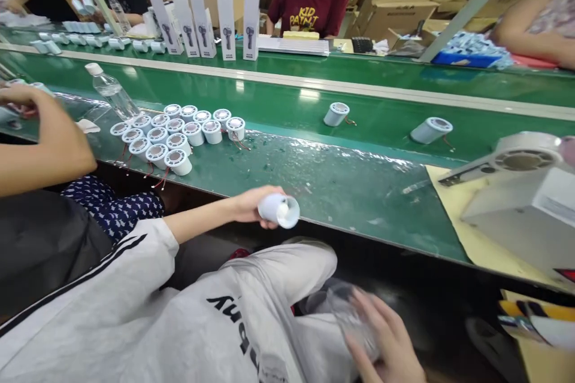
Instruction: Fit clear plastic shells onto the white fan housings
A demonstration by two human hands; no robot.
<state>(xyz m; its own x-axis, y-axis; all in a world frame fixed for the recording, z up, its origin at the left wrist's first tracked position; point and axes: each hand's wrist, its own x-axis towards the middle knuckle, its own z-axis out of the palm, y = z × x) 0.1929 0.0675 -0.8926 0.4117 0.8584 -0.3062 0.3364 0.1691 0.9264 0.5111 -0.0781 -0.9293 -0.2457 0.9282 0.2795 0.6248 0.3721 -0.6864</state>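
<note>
My left hand (254,206) is closed around a light blue, fan-like cylinder (269,208) at the table's front edge. Its hollow end faces right, with something white inside. Low in the view, over my lap, my right hand (381,335) is smeared by motion. Its fingers and thumb are around a clear plastic container (344,305), whose exact kind I cannot make out. To the left of centre, several similar light blue cylinders (178,161) stand upright in a cluster, with thin red wires hanging from some.
Two more cylinders (336,114) are on the green conveyor belt (278,93). At right, a grey-white machine (525,203) stands on yellowish board. A water bottle (114,93) leans behind the cluster. A neighbour's arm (49,137) reaches in at left. White boxes (227,30) and co-workers are across the belt.
</note>
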